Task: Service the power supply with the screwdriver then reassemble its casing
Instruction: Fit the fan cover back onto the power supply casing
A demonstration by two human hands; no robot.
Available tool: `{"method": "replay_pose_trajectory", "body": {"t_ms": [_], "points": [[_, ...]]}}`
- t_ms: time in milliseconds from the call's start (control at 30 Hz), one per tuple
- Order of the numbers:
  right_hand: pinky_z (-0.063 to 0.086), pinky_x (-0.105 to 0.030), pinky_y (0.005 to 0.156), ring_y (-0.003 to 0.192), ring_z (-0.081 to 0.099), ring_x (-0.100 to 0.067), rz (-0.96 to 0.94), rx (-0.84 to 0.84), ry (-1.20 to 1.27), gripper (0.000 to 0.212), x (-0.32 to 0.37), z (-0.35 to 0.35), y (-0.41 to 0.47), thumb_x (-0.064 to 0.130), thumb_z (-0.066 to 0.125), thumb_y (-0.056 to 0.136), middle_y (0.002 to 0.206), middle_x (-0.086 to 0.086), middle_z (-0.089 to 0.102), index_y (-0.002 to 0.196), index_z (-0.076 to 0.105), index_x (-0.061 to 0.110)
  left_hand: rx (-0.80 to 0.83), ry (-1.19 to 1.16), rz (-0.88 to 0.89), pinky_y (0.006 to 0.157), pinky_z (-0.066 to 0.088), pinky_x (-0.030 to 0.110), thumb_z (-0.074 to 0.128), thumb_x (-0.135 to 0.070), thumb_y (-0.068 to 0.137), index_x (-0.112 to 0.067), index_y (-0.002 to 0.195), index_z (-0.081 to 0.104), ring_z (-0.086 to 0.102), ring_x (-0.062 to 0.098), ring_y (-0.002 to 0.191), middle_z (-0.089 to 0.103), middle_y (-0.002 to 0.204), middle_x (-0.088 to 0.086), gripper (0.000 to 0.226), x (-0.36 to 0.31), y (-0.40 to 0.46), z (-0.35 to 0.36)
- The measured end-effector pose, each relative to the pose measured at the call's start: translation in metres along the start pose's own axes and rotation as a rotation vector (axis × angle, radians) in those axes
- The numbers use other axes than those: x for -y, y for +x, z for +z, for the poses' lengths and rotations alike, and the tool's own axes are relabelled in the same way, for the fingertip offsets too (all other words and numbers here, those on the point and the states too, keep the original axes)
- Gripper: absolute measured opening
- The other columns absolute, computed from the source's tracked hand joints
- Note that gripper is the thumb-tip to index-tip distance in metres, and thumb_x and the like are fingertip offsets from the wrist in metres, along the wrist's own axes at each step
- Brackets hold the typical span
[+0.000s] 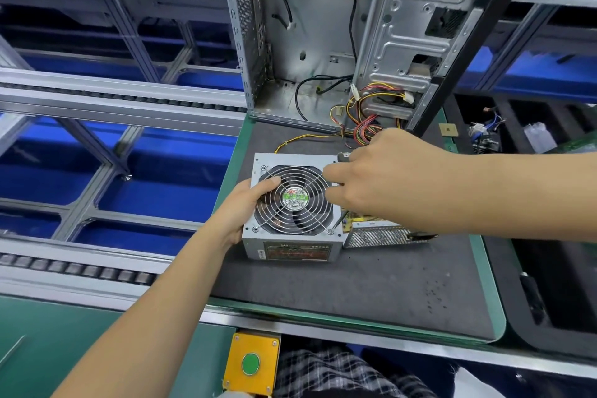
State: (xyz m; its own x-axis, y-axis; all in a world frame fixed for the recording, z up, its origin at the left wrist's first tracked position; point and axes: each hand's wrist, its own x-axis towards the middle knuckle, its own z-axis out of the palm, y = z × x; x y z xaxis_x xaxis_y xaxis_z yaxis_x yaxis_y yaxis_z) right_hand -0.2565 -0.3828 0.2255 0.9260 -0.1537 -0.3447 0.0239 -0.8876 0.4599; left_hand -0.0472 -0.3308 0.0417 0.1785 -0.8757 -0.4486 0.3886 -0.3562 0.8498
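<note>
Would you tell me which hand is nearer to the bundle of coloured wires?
Right. The right hand lies just below the coloured wires, nearly touching them; the left hand grips the power supply's far left edge.

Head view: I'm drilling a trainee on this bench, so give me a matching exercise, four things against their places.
Things:
1. left hand
2. right hand
3. computer case
4. green button

Places:
A. at the cover's right edge
B. in a yellow box at the bench's near edge
C. upright behind the power supply
D. on the cover's left side, thumb on the fan grille

Pairs: 1-D, 2-A, 3-C, 4-B
</note>
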Motion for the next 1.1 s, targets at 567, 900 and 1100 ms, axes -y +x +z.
{"method": "replay_pose_trajectory", "body": {"t_ms": [567, 900, 1100], "points": [[0.018, -0.024, 0.044, 0.055, 0.037, -0.020, -0.008, 0.137, -0.133, 0.032, -0.018, -0.020, 0.023, 0.017, 0.051, 0.088, 0.066, -0.001, 0.029, 0.066, 0.027, 0.015, 0.015, -0.020, 0.020, 0.063, 0.058, 0.028, 0.059, -0.024, 0.095, -0.011, 0.108, 0.066, 0.074, 0.021, 0.081, 0.076, 0.096, 0.010, 0.019, 0.001, -0.001, 0.001], [0.016, -0.024, 0.038, 0.042, 0.025, -0.016, -0.002, 0.226, -0.080, 0.028, -0.008, -0.012, 0.019, 0.020, 0.053, 0.087, 0.075, -0.003, 0.039, 0.109, 0.038, 0.013, 0.012, -0.023, 0.011, 0.061, 0.058, 0.029, 0.060, -0.024, 0.095, -0.010, 0.108, 0.065, 0.074, 0.022, 0.079, 0.076, 0.095, 0.010, 0.020, 0.000, -0.002, 0.002], [0.012, -0.024, 0.040, 0.043, 0.023, -0.016, 0.046, 0.198, -0.144, 0.016, -0.006, -0.010, 0.010, 0.009, 0.051, 0.081, 0.073, -0.003, 0.036, 0.093, 0.044, 0.017, 0.004, -0.020, 0.005, 0.061, 0.058, 0.029, 0.061, -0.025, 0.095, -0.010, 0.108, 0.065, 0.074, 0.022, 0.079, 0.076, 0.095, 0.011, 0.021, 0.001, -0.001, 0.000]]}}
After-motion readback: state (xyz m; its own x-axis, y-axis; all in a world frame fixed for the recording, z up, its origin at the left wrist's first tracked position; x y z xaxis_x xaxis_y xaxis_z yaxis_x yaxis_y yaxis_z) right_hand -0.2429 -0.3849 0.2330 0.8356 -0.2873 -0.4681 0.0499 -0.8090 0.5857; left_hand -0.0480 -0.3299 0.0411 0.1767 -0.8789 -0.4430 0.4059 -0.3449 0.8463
